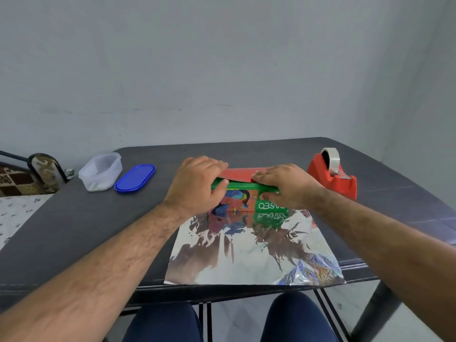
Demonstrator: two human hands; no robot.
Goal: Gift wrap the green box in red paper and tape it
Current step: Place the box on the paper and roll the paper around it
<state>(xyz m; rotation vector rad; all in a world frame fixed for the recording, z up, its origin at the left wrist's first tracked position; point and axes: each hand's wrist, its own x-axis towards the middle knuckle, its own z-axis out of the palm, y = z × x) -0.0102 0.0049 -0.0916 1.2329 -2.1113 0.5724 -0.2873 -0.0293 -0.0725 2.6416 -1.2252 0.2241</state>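
Both hands are on the green box [243, 193] right now, and it stands on its long edge near the middle of the dark table [74, 218]. The left hand [197, 183] wraps over the box's left end, fingers curled across the top and thumb down the near face. The right hand [281, 185] does the same at the right end, fingers over the top edge, thumb pressed on the near face by the white lettering. So each grip is clamped on the box, one at either end, with the printed bird panel showing between them.

The red paper [238, 175] comes up behind the box and lies folded over its top; the fingertips of both hands rest on that red flap. On the near side of the box the same sheet lies flat with its silver underside [254, 253] up, running to the table's front edge and mirroring the box's print.

Left of the box, well apart, sits a clear plastic tub [101, 171], open, and nothing in it that can be made out. Its blue lid [135, 178] lies flat just beside it, between tub and box. Right of the box, near the right hand, stands a red tape dispenser [333, 177] with a roll of clear tape [330, 156] on top.
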